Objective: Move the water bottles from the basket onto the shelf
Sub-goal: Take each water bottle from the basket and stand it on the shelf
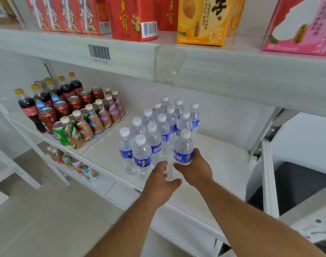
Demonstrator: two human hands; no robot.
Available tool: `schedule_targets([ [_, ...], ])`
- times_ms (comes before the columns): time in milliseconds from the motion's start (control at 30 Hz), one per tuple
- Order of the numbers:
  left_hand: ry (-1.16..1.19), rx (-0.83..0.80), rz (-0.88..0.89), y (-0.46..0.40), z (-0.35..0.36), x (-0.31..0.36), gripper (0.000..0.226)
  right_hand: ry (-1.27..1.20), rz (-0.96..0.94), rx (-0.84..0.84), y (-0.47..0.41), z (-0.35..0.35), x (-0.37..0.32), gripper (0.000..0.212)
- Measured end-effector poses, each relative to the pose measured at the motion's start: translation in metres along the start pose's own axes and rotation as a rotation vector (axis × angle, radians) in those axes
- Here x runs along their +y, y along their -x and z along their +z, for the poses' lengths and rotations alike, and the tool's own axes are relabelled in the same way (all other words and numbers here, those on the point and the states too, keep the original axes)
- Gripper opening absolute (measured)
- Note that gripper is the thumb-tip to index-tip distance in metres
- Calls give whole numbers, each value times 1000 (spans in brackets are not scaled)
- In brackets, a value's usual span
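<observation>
Head view, shelf stocking. Risk: I judge the water bottle (183, 147) in my right hand (194, 168) could knock its upright neighbours, packed just left of and beyond it, if set down tilted. Right hand: fingers curled round the bottle's lower half, at the shelf (223, 164). Left hand (161, 179): relaxed open, holding nothing, just beside the front bottles (142, 154). Basket not identifiable.

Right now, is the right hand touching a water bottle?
Touching. The head view shows the right hand gripping the bottle around its base.
</observation>
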State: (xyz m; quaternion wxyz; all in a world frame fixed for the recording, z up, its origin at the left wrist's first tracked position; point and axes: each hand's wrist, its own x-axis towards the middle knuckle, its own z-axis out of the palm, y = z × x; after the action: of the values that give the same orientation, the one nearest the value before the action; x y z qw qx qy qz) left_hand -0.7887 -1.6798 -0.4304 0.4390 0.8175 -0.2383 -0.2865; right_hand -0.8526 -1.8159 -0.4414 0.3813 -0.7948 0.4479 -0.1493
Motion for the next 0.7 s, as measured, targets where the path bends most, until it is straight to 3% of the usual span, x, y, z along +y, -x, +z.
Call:
schedule_targets([
  [300, 27, 23, -14, -32, 13, 1, 78, -54, -47, -11, -26, 16, -2, 64],
  [700, 69, 43, -49, -48, 26, 8, 68, -171, 55, -120, -43, 18, 7, 73],
])
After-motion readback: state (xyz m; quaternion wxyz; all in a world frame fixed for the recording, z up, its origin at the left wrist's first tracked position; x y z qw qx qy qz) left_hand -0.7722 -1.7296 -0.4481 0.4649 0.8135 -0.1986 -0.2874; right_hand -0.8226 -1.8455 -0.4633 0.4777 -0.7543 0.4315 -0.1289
